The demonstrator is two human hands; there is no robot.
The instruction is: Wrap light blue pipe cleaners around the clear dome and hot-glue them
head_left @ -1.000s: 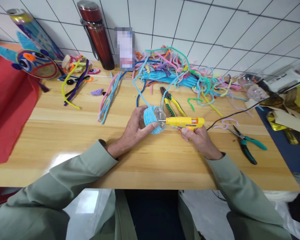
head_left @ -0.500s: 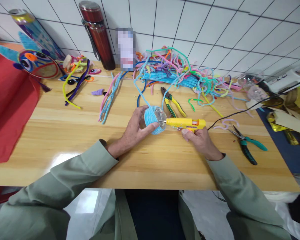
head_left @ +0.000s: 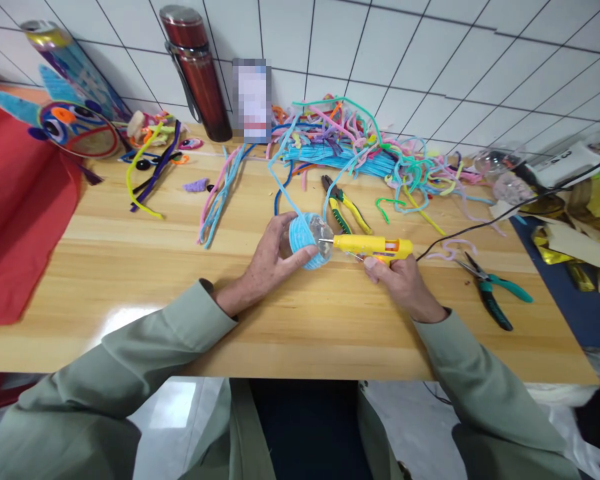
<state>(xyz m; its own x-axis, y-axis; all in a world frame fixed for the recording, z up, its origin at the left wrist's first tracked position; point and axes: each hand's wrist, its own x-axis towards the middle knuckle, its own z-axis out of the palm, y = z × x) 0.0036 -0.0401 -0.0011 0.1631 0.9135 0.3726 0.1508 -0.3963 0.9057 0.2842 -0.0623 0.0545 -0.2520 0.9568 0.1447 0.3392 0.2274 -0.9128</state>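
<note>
Near the middle of the wooden table, my left hand (head_left: pixel 266 265) grips a clear round object (head_left: pixel 324 233) partly wrapped in light blue pipe cleaner (head_left: pixel 303 241). Two long blue ends rise from the wrapping toward the back. My right hand (head_left: pixel 400 283) is closed around a yellow glue gun (head_left: pixel 373 245). Its metal tip points left and meets the bare clear part beside the blue coils; whether glue is coming out is too small to tell. Yellow-green pliers (head_left: pixel 347 205) lie just behind the gun.
A heap of colourful pipe cleaners (head_left: pixel 340 157) lies along the wall. Teal pliers (head_left: pixel 495 290) rest at the right, near the gun's black cord (head_left: pixel 500 217). A red thermos (head_left: pixel 195 73), a phone (head_left: pixel 252 100) and a blue-eared craft figure (head_left: pixel 75 128) stand at the back.
</note>
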